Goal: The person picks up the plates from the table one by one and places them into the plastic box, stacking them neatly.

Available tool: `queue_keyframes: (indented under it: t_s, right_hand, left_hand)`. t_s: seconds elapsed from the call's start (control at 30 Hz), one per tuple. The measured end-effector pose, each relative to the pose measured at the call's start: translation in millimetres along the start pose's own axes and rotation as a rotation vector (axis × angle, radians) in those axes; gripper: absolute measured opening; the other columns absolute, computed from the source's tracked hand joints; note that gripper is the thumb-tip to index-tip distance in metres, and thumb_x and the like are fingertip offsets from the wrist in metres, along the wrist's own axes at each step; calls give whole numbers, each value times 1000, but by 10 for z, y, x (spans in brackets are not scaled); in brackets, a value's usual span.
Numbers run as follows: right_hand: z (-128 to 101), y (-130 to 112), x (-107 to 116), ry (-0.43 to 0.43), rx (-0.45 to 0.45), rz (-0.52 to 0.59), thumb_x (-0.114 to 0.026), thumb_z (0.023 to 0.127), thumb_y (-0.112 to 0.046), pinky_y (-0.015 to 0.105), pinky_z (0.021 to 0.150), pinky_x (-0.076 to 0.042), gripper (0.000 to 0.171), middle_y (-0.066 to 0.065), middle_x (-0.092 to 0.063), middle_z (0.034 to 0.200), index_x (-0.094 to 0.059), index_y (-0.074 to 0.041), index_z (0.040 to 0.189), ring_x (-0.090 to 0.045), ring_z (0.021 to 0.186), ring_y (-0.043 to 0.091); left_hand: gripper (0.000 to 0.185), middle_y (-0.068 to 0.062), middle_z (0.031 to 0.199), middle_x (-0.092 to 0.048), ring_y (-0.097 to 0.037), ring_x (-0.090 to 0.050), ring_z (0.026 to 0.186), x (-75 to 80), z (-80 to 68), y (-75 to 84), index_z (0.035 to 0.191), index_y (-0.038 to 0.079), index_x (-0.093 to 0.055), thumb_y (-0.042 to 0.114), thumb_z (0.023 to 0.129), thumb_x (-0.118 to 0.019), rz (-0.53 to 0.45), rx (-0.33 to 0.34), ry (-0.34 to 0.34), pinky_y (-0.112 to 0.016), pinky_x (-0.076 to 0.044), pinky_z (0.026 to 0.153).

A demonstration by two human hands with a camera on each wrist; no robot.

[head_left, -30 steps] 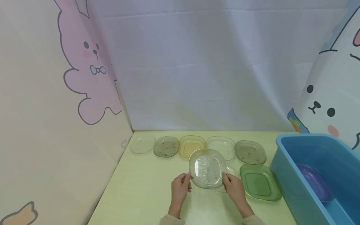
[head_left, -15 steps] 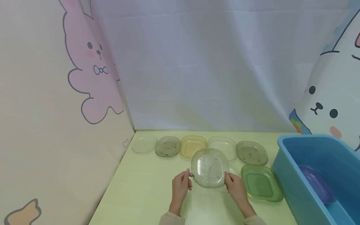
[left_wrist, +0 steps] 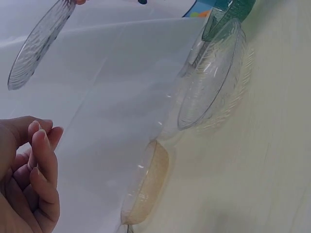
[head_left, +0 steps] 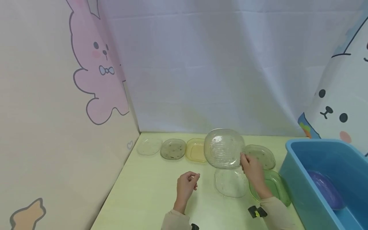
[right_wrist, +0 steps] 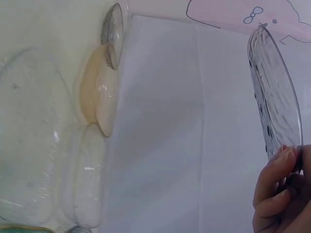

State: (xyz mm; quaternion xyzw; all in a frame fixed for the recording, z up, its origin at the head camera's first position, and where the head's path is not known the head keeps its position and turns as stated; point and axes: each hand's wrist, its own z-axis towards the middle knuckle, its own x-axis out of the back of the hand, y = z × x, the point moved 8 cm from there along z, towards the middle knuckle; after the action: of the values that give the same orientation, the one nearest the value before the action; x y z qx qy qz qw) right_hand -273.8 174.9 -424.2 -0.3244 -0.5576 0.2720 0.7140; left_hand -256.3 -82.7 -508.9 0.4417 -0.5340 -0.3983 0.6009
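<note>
The right hand (head_left: pixel 253 167) alone pinches the rim of the clear, ribbed, square plastic plate (head_left: pixel 223 148), tilted up above the back row of dishes, while the left hand (head_left: pixel 187 185) hangs loosely curled and empty, so that thin one-edge grip may slip and drop it onto the amber dish (head_left: pixel 196 150).

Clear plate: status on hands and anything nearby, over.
Right hand pinches lifted clear plate by its rim. Left hand free, loosely curled. Second clear plate lies on the table beneath.

Clear, ripple-textured plate (head_left: pixel 223 148); amber plate (head_left: pixel 196 150), green plate (head_left: pixel 273 185) and grey speckled plate (head_left: pixel 172 149) on pale yellow-green table (head_left: pixel 143 195). Blue tub (head_left: pixel 299 179) holds a purple plate (head_left: pixel 327 190).
</note>
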Motion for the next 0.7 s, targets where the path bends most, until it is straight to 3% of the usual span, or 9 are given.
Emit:
queue_keyframes:
  t_s: [0.17,0.4,0.7]
  right_hand:
    - [188,-319,293,80,113,-78,-35,98,-33,27,43,-31,49,-1,-47,47,-51,-6,61,-39,41,12]
    - [441,-810,610,42,208,-185,-27,98,-38,31,43,-29,52,4,-52,53,-52,-7,65,-38,43,18]
    - [893,-1018,835,-28,188,-216,-28,97,-36,28,48,-32,50,0,-53,56,-54,-4,70,-44,50,15]
  left_hand:
    - [17,0,51,-56,-5,-50,41,-50,-11,9,81,6,-67,23,84,-66,20,-10,-20,-17,-34,39]
    - [17,0,52,-57,-4,-50,41,-84,5,44,80,7,-68,23,84,-66,52,-26,-20,-18,-35,40]
    - [17,2,50,-57,-3,-49,39,-136,-38,14,80,8,-68,25,84,-66,92,-23,-37,-20,-37,41]
